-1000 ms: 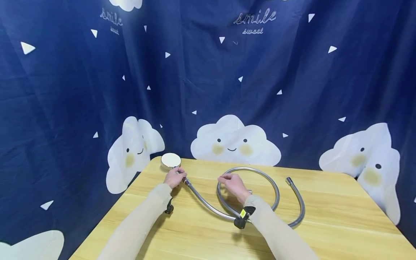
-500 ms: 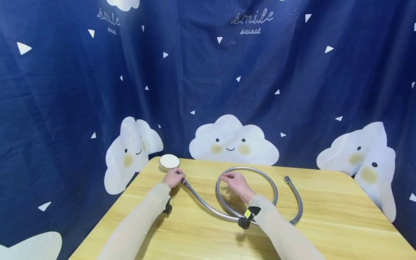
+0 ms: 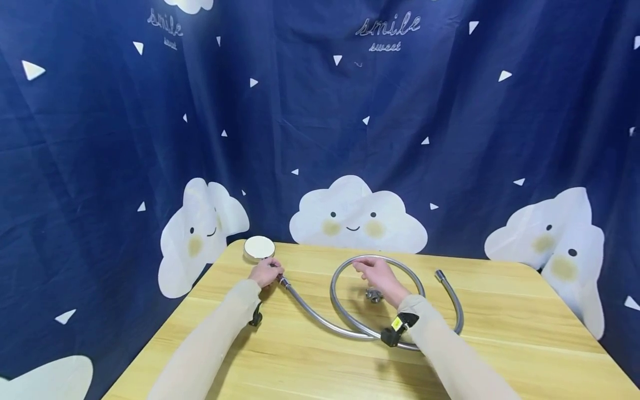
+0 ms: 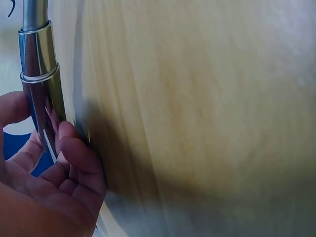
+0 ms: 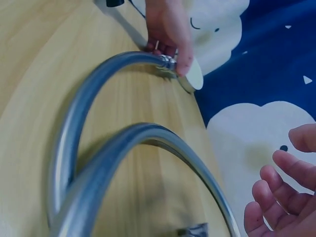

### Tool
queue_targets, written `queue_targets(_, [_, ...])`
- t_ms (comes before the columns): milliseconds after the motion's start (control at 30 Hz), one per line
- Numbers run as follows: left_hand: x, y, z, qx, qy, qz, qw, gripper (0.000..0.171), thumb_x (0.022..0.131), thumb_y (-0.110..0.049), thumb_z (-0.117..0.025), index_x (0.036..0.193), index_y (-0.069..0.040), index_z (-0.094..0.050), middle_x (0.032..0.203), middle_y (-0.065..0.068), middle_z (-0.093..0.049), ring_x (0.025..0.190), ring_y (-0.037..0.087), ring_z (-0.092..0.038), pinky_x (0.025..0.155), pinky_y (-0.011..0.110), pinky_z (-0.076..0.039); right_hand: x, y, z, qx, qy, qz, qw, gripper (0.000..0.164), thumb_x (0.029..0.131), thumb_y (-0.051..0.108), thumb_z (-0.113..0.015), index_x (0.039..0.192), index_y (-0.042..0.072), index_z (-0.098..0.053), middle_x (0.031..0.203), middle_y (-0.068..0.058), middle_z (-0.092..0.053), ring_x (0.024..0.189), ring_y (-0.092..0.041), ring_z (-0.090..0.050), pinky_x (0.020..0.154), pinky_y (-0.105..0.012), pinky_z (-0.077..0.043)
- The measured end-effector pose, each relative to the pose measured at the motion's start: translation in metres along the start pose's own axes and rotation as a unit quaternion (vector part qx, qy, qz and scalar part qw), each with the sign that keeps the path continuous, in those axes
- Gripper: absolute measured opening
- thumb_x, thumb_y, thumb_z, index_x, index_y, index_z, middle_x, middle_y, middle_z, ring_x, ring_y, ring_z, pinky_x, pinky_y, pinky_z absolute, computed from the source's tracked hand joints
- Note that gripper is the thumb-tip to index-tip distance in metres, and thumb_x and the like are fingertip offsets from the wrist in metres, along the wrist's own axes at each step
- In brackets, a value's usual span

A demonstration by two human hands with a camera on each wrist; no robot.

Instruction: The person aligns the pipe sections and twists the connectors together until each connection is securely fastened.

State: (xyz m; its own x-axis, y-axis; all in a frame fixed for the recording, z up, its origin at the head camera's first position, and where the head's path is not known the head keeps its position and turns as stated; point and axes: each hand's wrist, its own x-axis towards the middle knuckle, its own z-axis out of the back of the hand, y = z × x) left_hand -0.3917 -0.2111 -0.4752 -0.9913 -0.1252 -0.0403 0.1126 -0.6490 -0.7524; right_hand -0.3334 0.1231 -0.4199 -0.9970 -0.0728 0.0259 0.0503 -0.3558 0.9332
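Note:
At the far left of the table, my left hand grips the chrome handle of a shower head. Its round white face points upward. From the handle's end runs a silver shower hose, which makes a loop on the tabletop. My right hand is over that loop, holding nothing. In the right wrist view its fingers are loosely bent and apart from the hose. Below this hand, inside the loop, lies a small chrome fitting.
The hose's free end lies to the right on the wooden table. A dark blue curtain with white clouds hangs behind the table and along both sides. Each wrist carries a small black camera.
My right hand has moved right across the hose loop, and the chrome fitting now shows more fully beside it. The left hand keeps its grip on the shower head handle.

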Motion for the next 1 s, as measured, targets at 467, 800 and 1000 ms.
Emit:
queue_targets(467, [0.006,0.007,0.0,0.012,0.004,-0.021,0.9997,0.021,0.087,-0.025,-0.068,0.103,-0.011,-0.067,0.09,0.005,-0.068,0.065,0.018,-0.054,0.048,0.027,-0.043,-0.004,0.002,0.031,-0.023,0.017,0.0,1.0,0.035,0.102,0.029,-0.057,0.126,0.006,-0.067,0.123,-0.014,-0.067,0.097,-0.023,-0.061,0.078,-0.035,-0.05])
queue_targets(800, [0.005,0.002,0.002,0.018,0.008,-0.027,0.9994,0.024,0.087,-0.025,-0.07,0.104,-0.009,-0.068,0.09,0.006,-0.07,0.066,0.018,-0.054,0.047,0.027,-0.043,-0.001,-0.012,0.057,-0.047,0.0,-0.001,0.999,0.04,0.102,0.03,-0.057,0.131,0.003,-0.064,0.127,-0.017,-0.067,0.102,-0.026,-0.062,0.073,-0.029,-0.047])
queue_targets(1000, [0.004,0.0,0.002,0.04,0.001,-0.018,0.999,0.024,0.088,-0.025,-0.071,0.105,-0.009,-0.071,0.094,0.008,-0.069,0.066,0.017,-0.054,0.05,0.027,-0.043,-0.004,-0.02,0.071,-0.054,-0.002,-0.012,0.998,0.043,0.102,0.031,-0.057,0.135,0.004,-0.062,0.132,-0.018,-0.064,0.107,-0.027,-0.061,0.079,-0.033,-0.05])
